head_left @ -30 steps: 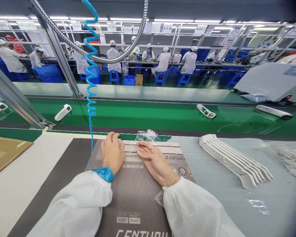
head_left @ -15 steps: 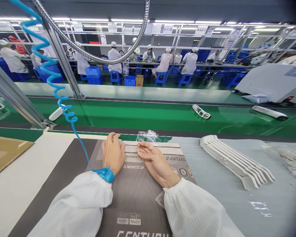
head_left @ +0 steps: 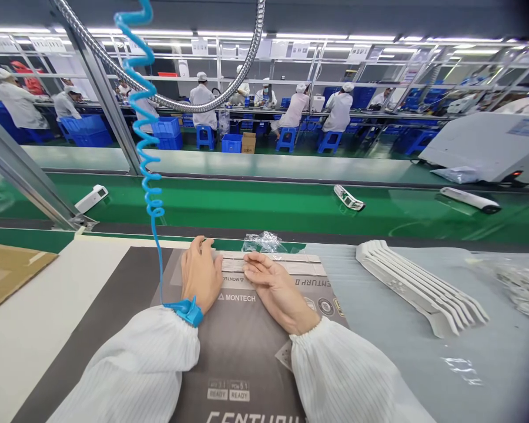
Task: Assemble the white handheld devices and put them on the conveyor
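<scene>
Left hand (head_left: pixel 201 276) loosely open on card (head_left: pixel 242 341), right hand (head_left: pixel 282 294) narrow, contents unclear (film (head_left: pixel 264 241) beyond its fingertips); light, even pressure advised.

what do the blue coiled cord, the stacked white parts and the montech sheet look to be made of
The blue coiled cord looks like glossy plastic, given its bright highlights and springy loops. The stacked white parts seem rigid moulded plastic, fairly matt, with thin, crisp edges. The Montech sheet is probably smooth printed cardboard: flat, grey, lettered, softly sheened; any coating is unclear.
</scene>
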{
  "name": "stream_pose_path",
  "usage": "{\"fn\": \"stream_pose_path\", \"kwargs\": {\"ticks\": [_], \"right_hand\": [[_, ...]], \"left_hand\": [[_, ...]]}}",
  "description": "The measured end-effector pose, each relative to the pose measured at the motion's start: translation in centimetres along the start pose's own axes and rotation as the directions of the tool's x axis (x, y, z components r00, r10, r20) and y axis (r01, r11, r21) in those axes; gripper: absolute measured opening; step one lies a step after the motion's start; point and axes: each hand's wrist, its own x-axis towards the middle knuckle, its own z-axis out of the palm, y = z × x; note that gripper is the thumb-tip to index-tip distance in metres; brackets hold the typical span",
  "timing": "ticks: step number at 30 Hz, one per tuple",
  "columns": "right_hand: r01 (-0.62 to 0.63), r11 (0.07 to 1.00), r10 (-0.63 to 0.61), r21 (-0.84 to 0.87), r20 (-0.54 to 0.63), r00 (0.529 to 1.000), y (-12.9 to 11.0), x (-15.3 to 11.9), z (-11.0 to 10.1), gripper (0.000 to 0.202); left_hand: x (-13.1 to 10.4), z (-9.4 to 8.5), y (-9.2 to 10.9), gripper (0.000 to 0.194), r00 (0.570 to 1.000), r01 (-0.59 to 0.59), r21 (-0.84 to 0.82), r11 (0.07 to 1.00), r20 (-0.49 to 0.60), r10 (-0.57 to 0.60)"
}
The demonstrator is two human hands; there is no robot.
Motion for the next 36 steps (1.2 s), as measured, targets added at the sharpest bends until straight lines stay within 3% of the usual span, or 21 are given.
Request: {"fn": "stream_pose_path", "kwargs": {"ticks": [27, 32, 36], "right_hand": [[-0.011, 0.998, 0.011, -0.063, -0.007, 1.0, -0.4, -0.2, 0.5, 0.037], [-0.089, 0.939, 0.108, -0.331, 0.038, 0.993, -2.2, -1.3, 1.0, 0.029], [-0.051, 0.76, 0.216, -0.647, 0.179, 0.96, -6.9, -1.6, 1.5, 0.016]], "left_hand": [[0.0, 0.0, 0.0, 0.034, 1.0, -0.021, 0.009, 1.0, -0.008, 0.021], [-0.1, 0.0, -0.1, 0.035, 0.999, -0.031, 0.013, 0.999, -0.012, 0.031], [-0.1, 0.2, -0.2, 0.034, 0.999, -0.032, 0.006, 0.999, -0.017, 0.032]]}}
